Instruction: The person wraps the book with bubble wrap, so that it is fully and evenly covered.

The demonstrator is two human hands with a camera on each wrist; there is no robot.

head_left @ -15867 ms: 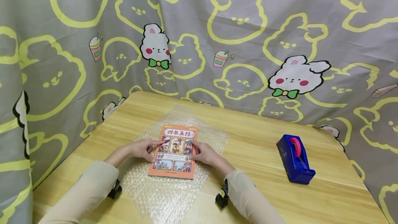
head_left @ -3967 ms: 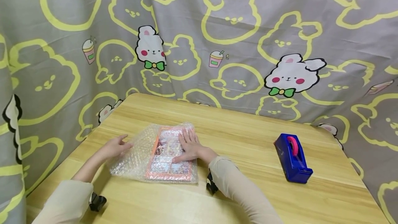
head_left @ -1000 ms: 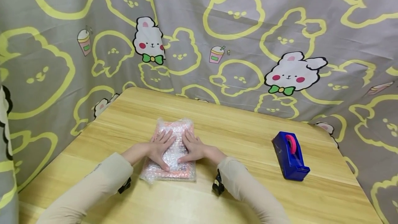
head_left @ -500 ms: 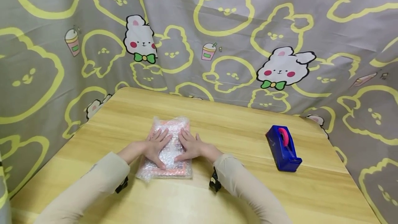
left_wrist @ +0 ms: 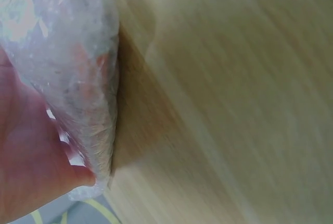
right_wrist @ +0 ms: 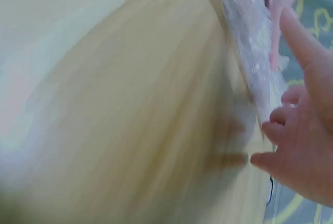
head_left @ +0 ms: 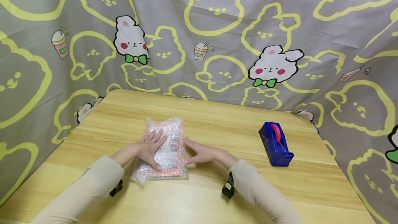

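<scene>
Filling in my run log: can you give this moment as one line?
left hand: flat on wrapped book | right hand: open beside book's right edge | tape dispenser: apart, on table

No text, label, brand or number can be read. The book [head_left: 168, 144] under the bubble wrap [head_left: 141, 175] shows only a blurred pink cover (its printing is lost behind the bubbles), and the blue tape dispenser [head_left: 275, 146] bears no legible marking.

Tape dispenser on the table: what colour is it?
The tape dispenser is blue, holding a pink roll; head view shows it best.
</scene>
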